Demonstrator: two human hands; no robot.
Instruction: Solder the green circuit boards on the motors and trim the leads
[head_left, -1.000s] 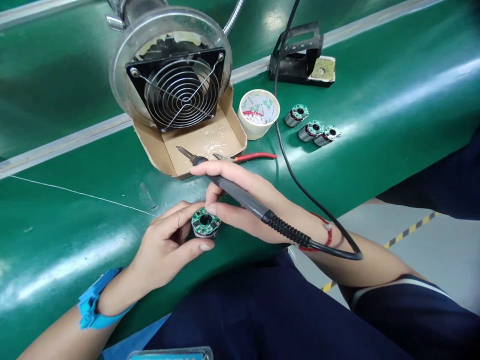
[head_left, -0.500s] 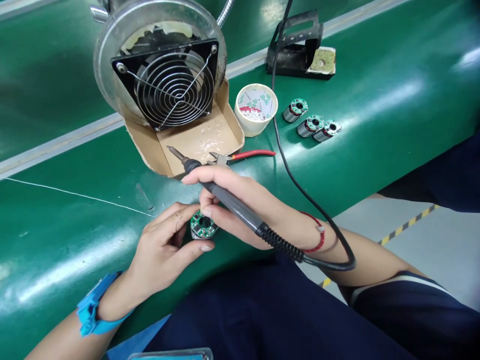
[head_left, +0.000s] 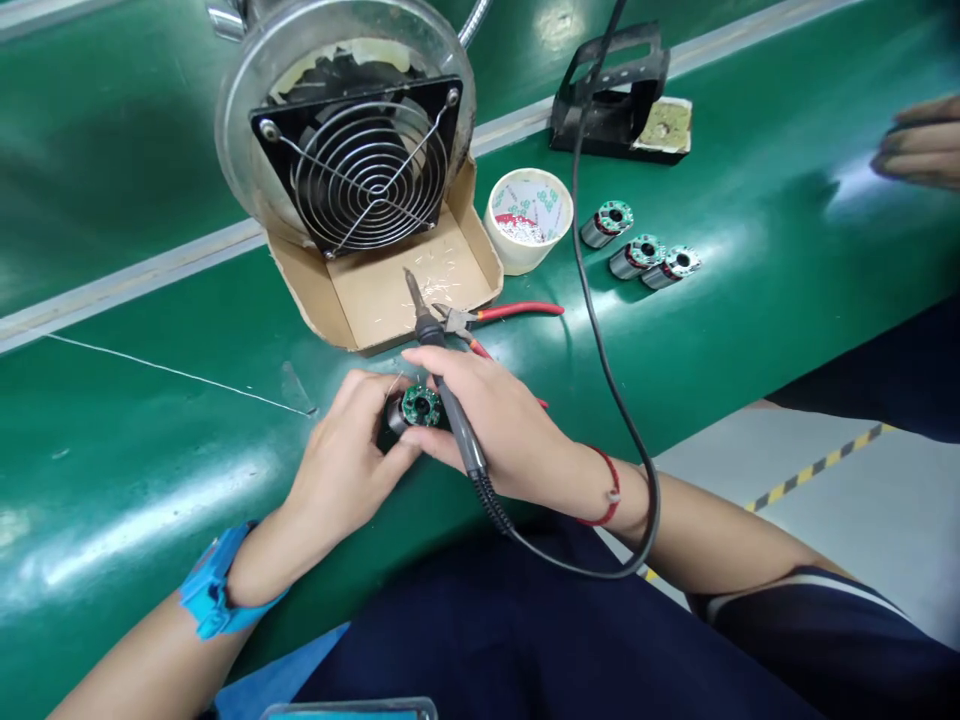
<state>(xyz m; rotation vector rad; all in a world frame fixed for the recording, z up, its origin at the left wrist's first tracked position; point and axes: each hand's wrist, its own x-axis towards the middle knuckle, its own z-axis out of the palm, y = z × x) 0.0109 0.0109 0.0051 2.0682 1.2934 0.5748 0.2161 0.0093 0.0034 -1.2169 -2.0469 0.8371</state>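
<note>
A small metal cylinder with a round green circuit board (head_left: pixel 421 406) on its end lies tilted between my hands. My left hand (head_left: pixel 341 460) grips it from the left with thumb and fingers. Across my right hand (head_left: pixel 502 420) runs a soldering iron (head_left: pixel 463 428), held with its tip pointing up and away over the cardboard tray. The fingers of that hand also touch the right side of the cylinder. Red-handled cutters (head_left: pixel 517 310) lie just beyond, partly hidden by my right hand.
A fan (head_left: pixel 377 190) stands behind a cardboard tray (head_left: pixel 360 310) with wire clippings. Right of it are a white tub (head_left: pixel 529 250), three similar cylinders (head_left: pixel 636 258) and an iron stand (head_left: pixel 607 130). Another person's hand (head_left: pixel 926 145) is at the far right. The iron's cable (head_left: pixel 600 340) loops over my forearm.
The iron has swung more upright, and the cylinder has tilted and moved slightly up. My right hand has closed in on it. Another person's hand has appeared at the right.
</note>
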